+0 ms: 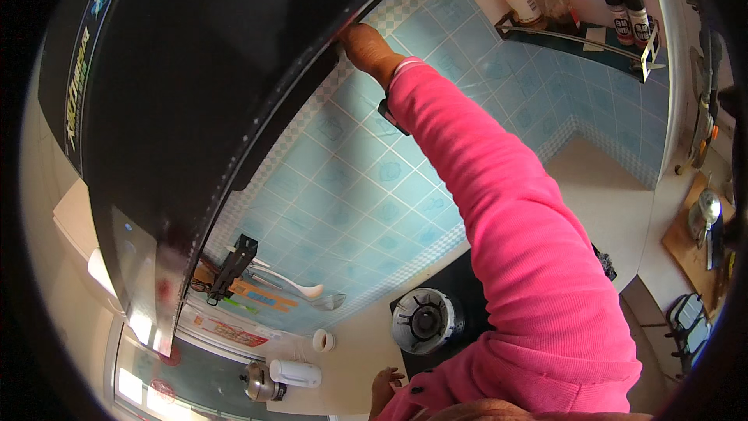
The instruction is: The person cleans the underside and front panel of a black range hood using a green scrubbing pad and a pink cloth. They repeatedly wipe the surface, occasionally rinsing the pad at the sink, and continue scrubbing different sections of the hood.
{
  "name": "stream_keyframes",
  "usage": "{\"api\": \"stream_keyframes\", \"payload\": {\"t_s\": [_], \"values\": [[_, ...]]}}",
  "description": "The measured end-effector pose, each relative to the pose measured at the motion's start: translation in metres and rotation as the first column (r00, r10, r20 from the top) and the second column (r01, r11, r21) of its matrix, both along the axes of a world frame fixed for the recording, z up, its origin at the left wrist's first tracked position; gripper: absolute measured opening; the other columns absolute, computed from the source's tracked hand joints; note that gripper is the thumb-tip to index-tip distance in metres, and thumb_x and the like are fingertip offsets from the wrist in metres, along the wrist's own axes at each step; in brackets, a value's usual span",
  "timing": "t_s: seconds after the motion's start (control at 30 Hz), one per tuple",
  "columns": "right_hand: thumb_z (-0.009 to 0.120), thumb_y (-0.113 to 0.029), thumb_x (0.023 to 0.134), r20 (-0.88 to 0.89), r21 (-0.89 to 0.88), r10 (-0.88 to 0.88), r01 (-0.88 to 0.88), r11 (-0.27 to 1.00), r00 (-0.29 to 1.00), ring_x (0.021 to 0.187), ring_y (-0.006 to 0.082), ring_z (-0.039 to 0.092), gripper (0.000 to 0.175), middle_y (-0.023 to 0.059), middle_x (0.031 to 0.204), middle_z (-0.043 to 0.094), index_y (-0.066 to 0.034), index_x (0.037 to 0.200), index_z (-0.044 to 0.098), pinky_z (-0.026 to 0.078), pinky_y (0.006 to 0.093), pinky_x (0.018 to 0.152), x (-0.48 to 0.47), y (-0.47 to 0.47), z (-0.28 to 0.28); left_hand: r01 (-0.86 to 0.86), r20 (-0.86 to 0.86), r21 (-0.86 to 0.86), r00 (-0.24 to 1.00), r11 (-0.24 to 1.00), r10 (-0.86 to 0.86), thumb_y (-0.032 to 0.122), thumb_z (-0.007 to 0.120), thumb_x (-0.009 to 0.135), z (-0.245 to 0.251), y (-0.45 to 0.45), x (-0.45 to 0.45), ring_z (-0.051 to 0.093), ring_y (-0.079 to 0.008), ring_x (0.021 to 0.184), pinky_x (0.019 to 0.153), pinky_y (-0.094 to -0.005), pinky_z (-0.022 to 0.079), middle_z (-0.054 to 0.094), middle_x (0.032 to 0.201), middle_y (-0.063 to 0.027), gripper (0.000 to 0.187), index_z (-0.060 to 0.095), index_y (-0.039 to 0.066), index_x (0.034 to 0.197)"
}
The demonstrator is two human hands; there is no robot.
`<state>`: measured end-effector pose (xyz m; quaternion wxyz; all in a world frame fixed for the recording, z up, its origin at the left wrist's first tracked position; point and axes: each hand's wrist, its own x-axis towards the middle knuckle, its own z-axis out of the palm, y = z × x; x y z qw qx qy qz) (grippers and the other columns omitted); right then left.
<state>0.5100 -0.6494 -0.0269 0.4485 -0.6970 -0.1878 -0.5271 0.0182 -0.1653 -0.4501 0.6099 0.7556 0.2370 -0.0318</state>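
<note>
My right hand [365, 47] is raised on a pink-sleeved arm to the lower edge of a black range hood [204, 70]. Its fingertips are hidden at that edge, so their grip cannot be made out. A dark band or device [392, 117] shows by that wrist. Low in the picture, my left hand [385, 385] has loosely bent fingers, with nothing visible in them; part of it is cut off by the sleeve. Near it, a round gas burner [429, 320] with a metal ring sits on a black hob [479, 304], partly covered by the pink sleeve.
Blue wall tiles [374, 169] lie behind the arm. Bottles stand on a railed corner shelf [584, 47]. A white ladle [304, 289] and strainer [330, 302] hang left. A steel kettle [257, 380] and white jug [296, 373] stand lower left; a wooden board [681, 234] lies right.
</note>
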Motion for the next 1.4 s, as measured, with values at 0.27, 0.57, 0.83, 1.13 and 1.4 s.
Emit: {"api": "stream_keyframes", "payload": {"t_s": [0.27,0.57,0.83,1.13,1.4], "values": [[0.062,-0.019,0.086,-0.457,-0.046,-0.257,0.266,0.963,0.852,0.096,0.0398,0.063,0.019,0.0221,0.098,0.067,-0.0072,0.100,0.067,0.051,0.0458,0.081,-0.010,-0.115,-0.140,0.066,-0.028,0.120,0.998,0.991,-0.063,0.028,0.045,0.099,0.027,-0.027,-0.006,0.051,-0.0113,0.059,0.052,-0.0247,0.042,0.066,0.084,-0.0119,0.035,0.055,-0.004,0.110],[0.052,-0.008,0.082,-0.694,-0.651,-0.613,0.036,0.759,0.377,0.091,0.0338,0.065,0.026,0.0158,0.101,0.068,-0.0061,0.099,0.071,0.052,0.0437,0.078,-0.116,-0.293,-0.363,-0.108,-0.024,-0.259,0.994,0.960,0.105,0.029,0.047,0.098,-0.002,-0.023,-0.035,0.047,-0.0088,0.056,0.050,-0.0226,0.038,0.064,0.080,-0.0078,0.031,0.060,0.001,0.104],[0.056,-0.006,0.077,-0.778,-0.405,-0.453,0.205,0.891,0.435,0.088,0.0285,0.066,0.032,0.0148,0.095,0.069,-0.0065,0.107,0.067,0.050,0.0390,0.079,-0.264,-0.323,-0.423,0.005,-0.104,-0.146,0.994,0.989,-0.020,0.031,0.048,0.098,0.018,-0.030,-0.047,0.043,-0.0060,0.053,0.046,-0.0208,0.033,0.061,0.074,-0.0059,0.028,0.057,0.005,0.104],[0.055,-0.013,0.088,-0.824,0.403,0.294,0.136,0.905,0.485,0.095,0.0186,0.062,0.038,0.0063,0.108,0.063,-0.0103,0.126,0.057,0.057,0.0317,0.077,-0.368,-0.189,-0.367,0.070,-0.013,-0.224,0.997,0.972,-0.075,0.027,0.049,0.098,0.021,-0.025,-0.082,0.042,-0.0062,0.052,0.047,-0.0204,0.032,0.061,0.079,-0.0075,0.024,0.057,0.005,0.103],[0.050,-0.014,0.098,-0.549,0.713,0.721,-0.213,0.668,0.423,0.094,0.0153,0.065,0.025,0.0033,0.104,0.064,-0.0083,0.121,0.056,0.056,0.0343,0.084,-0.438,-0.054,-0.320,0.299,0.167,-0.330,0.952,0.896,-0.256,0.027,0.048,0.100,0.028,-0.051,-0.083,0.039,-0.0058,0.053,0.048,-0.0212,0.030,0.060,0.080,-0.0063,0.026,0.057,0.003,0.105]]}}
